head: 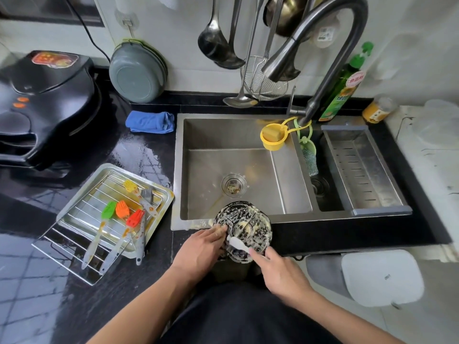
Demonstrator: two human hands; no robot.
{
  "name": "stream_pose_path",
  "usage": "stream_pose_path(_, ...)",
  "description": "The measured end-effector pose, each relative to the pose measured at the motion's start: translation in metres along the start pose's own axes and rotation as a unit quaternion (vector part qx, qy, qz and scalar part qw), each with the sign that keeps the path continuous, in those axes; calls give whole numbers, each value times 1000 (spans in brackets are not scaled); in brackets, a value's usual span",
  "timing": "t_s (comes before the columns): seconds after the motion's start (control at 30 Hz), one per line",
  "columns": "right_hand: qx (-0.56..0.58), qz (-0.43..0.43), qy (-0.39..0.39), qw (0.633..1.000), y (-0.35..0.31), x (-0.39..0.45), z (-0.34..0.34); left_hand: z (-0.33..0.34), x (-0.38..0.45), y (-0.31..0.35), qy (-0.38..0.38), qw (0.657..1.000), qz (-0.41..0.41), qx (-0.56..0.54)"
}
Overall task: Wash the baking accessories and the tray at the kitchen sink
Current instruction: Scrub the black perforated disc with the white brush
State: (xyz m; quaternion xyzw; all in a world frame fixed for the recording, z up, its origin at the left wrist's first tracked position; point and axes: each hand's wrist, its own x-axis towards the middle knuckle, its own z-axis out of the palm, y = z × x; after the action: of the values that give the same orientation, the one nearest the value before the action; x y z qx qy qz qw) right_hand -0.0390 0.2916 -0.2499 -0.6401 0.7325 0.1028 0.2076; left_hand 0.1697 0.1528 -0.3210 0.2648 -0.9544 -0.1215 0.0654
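Note:
A round black baking accessory (244, 222), smeared with pale batter, sits over the sink's front edge. My left hand (201, 249) grips its left rim. My right hand (280, 271) holds a white brush (239, 244) whose head lies on the dirty disc. On the black counter to the left lies a steel tray (74, 209) with a wire rack (82, 247) partly over it. Several silicone pastry brushes (123, 214) in green, orange, red, yellow and grey rest on the tray. The steel sink (238, 135) is empty of dishes, its drain (234, 185) holding scraps.
A dark faucet (320, 53) arches over the sink. A yellow sponge cup (273, 137) and a scrubber (309, 157) hang at the divider, beside a drain basket (360, 165). Green detergent bottle (344, 85), blue cloth (150, 121), black griddle appliance (47, 103), hanging ladles (216, 43).

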Motion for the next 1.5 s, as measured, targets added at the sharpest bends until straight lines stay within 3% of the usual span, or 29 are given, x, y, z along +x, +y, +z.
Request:
stream_pose_path(0.07, 1, 69, 5, 998, 6, 5, -9, 3, -2, 0, 3, 1000, -8, -4)
stream_pose_path(0.2, -19, -37, -52, 998, -7, 1, -10, 4, -6, -2, -3, 999, -13, -31)
stream_pose_path(0.37, -28, 104, 37, 994, 24, 11, -18, 3, -8, 0, -16, 1000, -6, -13)
stream_pose_path(0.47, -40, 3, -6, 999, 22, 2, -8, 2, -11, -2, -45, 999, -11, -13)
stream_pose_path(0.53, -51, 19, 24, 998, 29, 5, -10, 1, -12, -2, -59, 998, -11, -16)
stream_pose_path(0.63, -22, 110, 44, 993, 27, 18, -25, 1, -13, -1, -78, 997, -16, -20)
stream_pose_path(0.77, 48, 80, 17, 995, 0, 27, -26, -1, -14, 0, -96, 995, -10, -26)
stream_pose_path(0.87, 113, 143, 57, 982, 7, 39, -28, -4, -14, 8, -94, 995, 10, -23)
stream_pose_path(1.07, 66, 20, -9, 998, -36, 51, -32, -10, -7, 18, -113, 992, 39, -33)
stream_pose_path(1.2, 33, 113, 19, 993, -29, 63, -44, -11, -11, 16, -137, 990, 26, -34)
stream_pose_path(1.33, 16, 14, -16, 1000, -45, 51, -36, -12, -9, 18, -160, 986, 21, -35)
stream_pose_path(1.43, 22, 102, 17, 994, -35, 62, -40, -13, -7, 17, -162, 986, 16, -28)
stream_pose_path(1.5, 20, 85, 1, 996, -37, 64, -39, -13, -6, 15, -169, 985, 19, -27)
